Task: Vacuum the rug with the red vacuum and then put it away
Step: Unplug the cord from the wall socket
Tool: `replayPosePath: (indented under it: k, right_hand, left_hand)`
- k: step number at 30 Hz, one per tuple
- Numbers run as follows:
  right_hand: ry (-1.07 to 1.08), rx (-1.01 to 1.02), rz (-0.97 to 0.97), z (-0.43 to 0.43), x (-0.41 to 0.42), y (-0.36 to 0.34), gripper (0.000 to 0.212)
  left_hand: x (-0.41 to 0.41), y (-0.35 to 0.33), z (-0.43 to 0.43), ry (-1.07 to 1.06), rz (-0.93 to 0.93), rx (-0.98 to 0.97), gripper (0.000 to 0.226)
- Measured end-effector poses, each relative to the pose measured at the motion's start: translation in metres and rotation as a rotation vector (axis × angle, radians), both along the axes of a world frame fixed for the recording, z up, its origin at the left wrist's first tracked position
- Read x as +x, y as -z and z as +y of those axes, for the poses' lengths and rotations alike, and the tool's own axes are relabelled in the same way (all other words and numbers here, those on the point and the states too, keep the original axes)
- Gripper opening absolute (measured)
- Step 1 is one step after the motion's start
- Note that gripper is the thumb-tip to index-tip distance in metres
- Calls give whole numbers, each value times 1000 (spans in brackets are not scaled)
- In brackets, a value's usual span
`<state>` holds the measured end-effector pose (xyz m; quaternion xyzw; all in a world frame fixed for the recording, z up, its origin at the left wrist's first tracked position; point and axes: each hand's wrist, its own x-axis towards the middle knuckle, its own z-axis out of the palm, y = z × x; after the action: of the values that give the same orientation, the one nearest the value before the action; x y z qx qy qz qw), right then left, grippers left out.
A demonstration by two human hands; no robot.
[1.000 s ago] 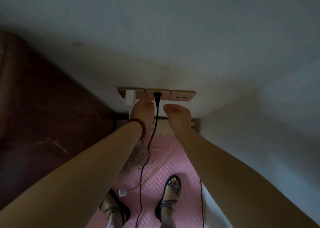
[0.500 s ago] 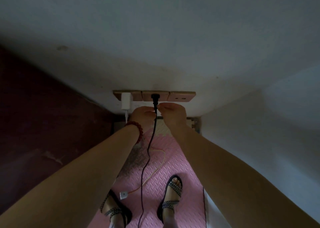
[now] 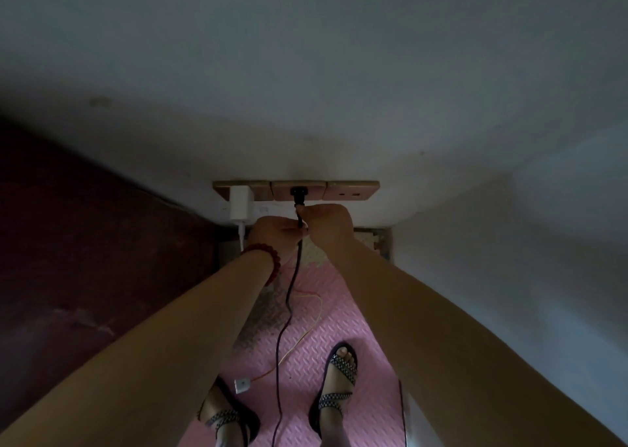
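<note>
The black cord (image 3: 298, 242) is pinched by both hands, left hand (image 3: 277, 234) and right hand (image 3: 328, 224), just below the wall socket (image 3: 299, 191). The black plug (image 3: 298, 196) is seated in that socket.

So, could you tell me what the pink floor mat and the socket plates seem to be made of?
Pink floor mat: probably soft foam, matte, with an embossed ridged tread pattern. Socket plates: likely plastic with a smooth brownish, slightly metallic-looking finish; the dim light leaves that open.
</note>
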<state>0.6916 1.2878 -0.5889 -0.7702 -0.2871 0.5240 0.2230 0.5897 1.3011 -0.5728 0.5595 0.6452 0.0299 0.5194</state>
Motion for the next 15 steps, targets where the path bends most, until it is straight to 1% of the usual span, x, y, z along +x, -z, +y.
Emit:
replayPosePath:
  k: [3, 7, 11, 13, 15]
  right_hand:
    - [-6, 28, -9, -1, 0, 2, 35]
    - [-164, 88, -109, -3, -5, 2, 37]
    - [-87, 95, -88, -2, -4, 0, 47]
    - [-120, 83, -103, -8, -6, -1, 51]
    - [-125, 90, -117, -21, -7, 0, 54]
  left_hand:
    - [-2, 0, 0, -8, -9, -4, 29]
    - [-3, 1, -2, -50, -34, -36, 27]
    - [-5, 4, -2, -88, -49, -56, 26]
    - [-9, 6, -7, -59, -36, -96, 27]
    - [-13, 11, -15, -79, -77, -151, 24]
